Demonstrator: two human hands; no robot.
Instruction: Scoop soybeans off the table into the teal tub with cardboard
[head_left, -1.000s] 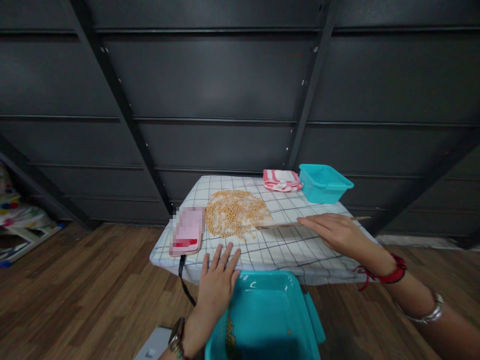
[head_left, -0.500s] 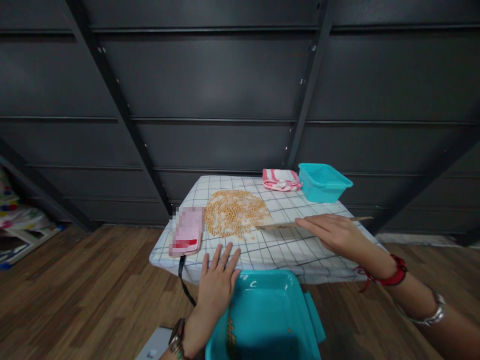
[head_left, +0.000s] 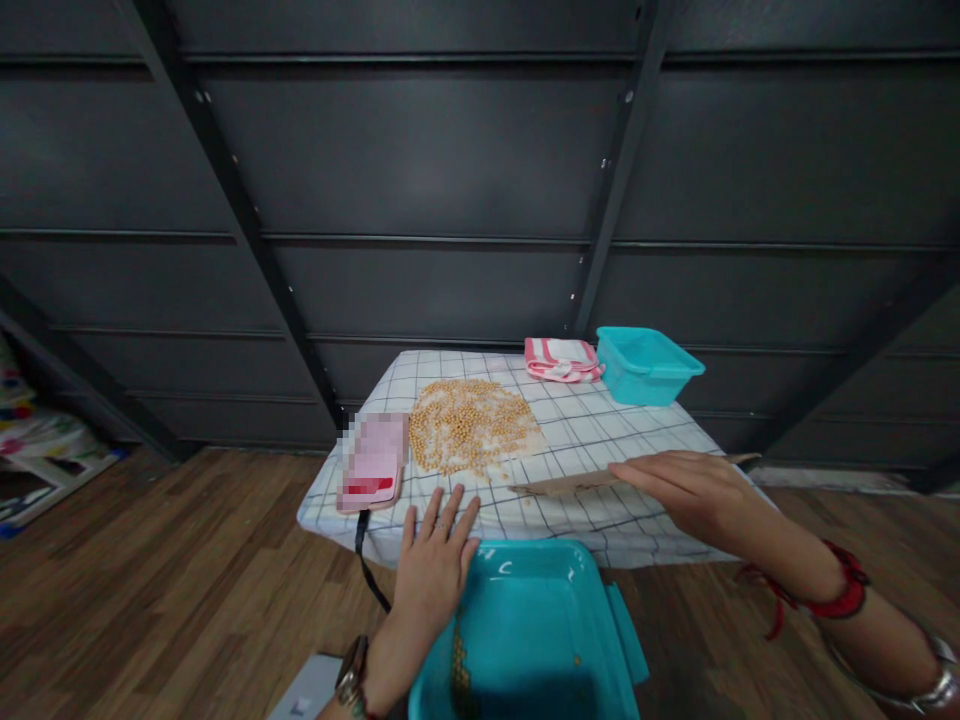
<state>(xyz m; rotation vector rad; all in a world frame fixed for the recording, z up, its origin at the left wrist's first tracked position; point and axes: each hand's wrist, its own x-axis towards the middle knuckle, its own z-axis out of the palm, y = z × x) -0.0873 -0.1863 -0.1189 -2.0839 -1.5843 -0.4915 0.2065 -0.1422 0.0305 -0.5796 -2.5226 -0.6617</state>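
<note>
My right hand point(head_left: 694, 497) grips a thin strip of cardboard point(head_left: 566, 484), held edge-down at the near right part of the checked tablecloth point(head_left: 600, 440). A few crumbs or beans show by its left end. Behind and left of the strip lies a spread patch of yellow soybeans point(head_left: 466, 425) with whitish powder among them. My left hand point(head_left: 436, 565) has its fingers spread flat at the table's front edge, just short of the patch. Its thumb side is against the rim of a turquoise tub point(head_left: 536, 548), which has some beans along its left inside wall.
A pink phone-like case point(head_left: 376, 460), partly blurred, lies left of the beans, with a black strap point(head_left: 367, 570) hanging down. At the back right are a folded pink-striped cloth point(head_left: 562, 360) and a small turquoise basket point(head_left: 646, 368). A grey panelled wall stands behind.
My right hand has drawn the cardboard strip toward me and slightly right, away from the bean patch. My left hand has stayed in place.
</note>
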